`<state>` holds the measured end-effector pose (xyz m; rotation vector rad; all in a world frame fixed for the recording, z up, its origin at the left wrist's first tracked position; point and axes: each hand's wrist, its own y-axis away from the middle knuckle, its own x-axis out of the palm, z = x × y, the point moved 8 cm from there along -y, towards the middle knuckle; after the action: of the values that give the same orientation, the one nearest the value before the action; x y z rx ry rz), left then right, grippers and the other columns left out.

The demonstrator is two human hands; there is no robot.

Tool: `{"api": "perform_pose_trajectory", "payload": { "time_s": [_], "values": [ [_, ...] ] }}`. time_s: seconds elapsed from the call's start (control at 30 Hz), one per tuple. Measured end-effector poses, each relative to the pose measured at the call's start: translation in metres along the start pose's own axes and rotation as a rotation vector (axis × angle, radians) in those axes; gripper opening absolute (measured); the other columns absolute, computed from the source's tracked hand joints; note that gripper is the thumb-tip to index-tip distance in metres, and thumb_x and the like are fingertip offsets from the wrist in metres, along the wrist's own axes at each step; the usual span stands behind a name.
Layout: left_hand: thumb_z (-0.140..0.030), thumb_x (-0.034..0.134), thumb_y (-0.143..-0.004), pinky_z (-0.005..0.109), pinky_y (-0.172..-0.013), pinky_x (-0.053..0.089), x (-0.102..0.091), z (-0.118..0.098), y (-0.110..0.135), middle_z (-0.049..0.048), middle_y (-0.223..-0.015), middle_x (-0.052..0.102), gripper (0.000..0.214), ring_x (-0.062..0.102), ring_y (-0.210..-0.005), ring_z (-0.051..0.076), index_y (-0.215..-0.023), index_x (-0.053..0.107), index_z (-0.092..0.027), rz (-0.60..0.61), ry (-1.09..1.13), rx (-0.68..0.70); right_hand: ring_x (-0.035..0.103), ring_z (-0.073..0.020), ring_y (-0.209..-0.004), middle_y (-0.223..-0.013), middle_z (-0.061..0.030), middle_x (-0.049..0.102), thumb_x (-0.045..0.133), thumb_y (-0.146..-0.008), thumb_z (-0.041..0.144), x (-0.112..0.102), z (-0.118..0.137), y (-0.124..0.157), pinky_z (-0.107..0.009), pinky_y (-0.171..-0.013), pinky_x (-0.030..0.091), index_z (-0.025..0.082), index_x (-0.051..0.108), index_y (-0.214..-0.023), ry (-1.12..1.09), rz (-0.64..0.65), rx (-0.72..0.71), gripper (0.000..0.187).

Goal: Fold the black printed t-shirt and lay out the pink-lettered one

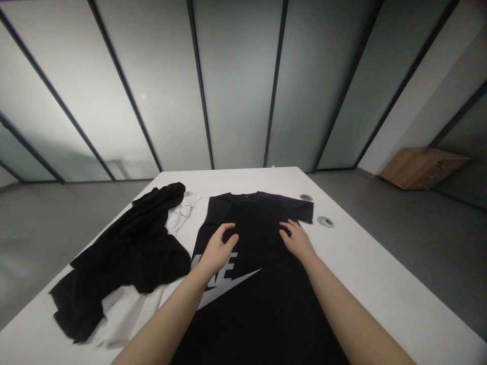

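A black T-shirt [262, 243] with a pale swoosh and letters lies spread on the white table, its collar at the far end. Its right sleeve is stretched out flat, while the left sleeve lies against the body. Over the left side of the chest is my left hand [220, 247], fingers apart and holding nothing. My right hand [297, 240] is above the right side of the chest, also with parted fingers and nothing in it. Whether the fingertips touch the cloth I cannot tell.
On the table's left lies a heap of black clothing [133, 258] with white cloth [127, 314] beneath it. Two round grommets [325, 221] sit in the white table [365, 284] at right. Frosted glass panels [236, 86] stand behind; a wooden cabinet [422, 167] is far right.
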<state>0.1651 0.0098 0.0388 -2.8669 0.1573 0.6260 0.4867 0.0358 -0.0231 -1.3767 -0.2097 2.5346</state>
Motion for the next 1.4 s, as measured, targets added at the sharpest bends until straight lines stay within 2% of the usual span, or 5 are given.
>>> {"api": "perform_pose_trajectory", "payload": {
  "time_s": [0.3,0.63,1.0,1.17,1.4],
  "values": [
    [-0.031,0.049,-0.1,0.033,-0.085,0.06,0.017,0.04,-0.052,0.0147,-0.134,0.068,0.023,0.071,-0.11,0.022,-0.115,0.063,-0.02,-0.371,1.411,-0.489,0.065,-0.028,-0.129,-0.135,-0.0105,0.068,0.07,-0.084,0.048,-0.013,-0.063,-0.005,-0.054,-0.115,0.049,0.027,0.063,-0.118,-1.467,-0.333,0.484,0.041],
    [-0.038,0.049,-0.1,0.037,-0.079,0.061,0.048,0.064,-0.038,0.0167,-0.127,0.069,0.029,0.071,-0.103,0.026,-0.117,0.063,-0.018,-0.347,1.586,-0.5,0.064,-0.0293,-0.134,-0.15,-0.0247,0.056,0.033,-0.106,0.054,-0.033,-0.059,-0.002,-0.051,-0.095,0.065,0.017,0.042,-0.149,-2.156,-0.249,0.561,0.056],
    [-0.04,0.051,-0.099,0.036,-0.074,0.059,0.054,0.06,-0.038,0.0155,-0.118,0.07,0.029,0.071,-0.09,0.024,-0.111,0.064,-0.018,-0.279,1.574,-0.495,0.078,-0.02,-0.094,-0.106,-0.0127,0.074,0.033,-0.111,0.037,-0.023,-0.057,-0.017,-0.039,-0.082,0.069,0.019,0.055,-0.116,-1.831,-0.076,0.697,0.029],
    [-0.04,0.053,-0.098,0.035,-0.071,0.057,0.055,0.064,-0.041,0.0131,-0.107,0.069,0.027,0.069,-0.083,0.022,-0.108,0.065,-0.018,-0.258,1.58,-0.5,0.052,-0.0089,-0.045,-0.06,0.0084,0.05,0.063,-0.097,0.017,-0.028,-0.085,-0.042,-0.018,-0.048,0.055,0.024,0.048,-0.086,-1.342,-0.214,0.767,0.02],
    [-0.04,0.051,-0.099,0.032,-0.065,0.054,0.056,0.063,-0.041,0.0102,-0.094,0.068,0.027,0.067,-0.074,0.02,-0.103,0.065,-0.017,-0.257,1.568,-0.508,0.061,-0.013,-0.061,-0.071,0.0043,0.06,0.074,-0.082,0.027,-0.036,-0.083,-0.075,-0.021,-0.053,0.054,0.025,0.053,-0.086,-1.022,-0.337,0.628,0.022]
  ]
}}
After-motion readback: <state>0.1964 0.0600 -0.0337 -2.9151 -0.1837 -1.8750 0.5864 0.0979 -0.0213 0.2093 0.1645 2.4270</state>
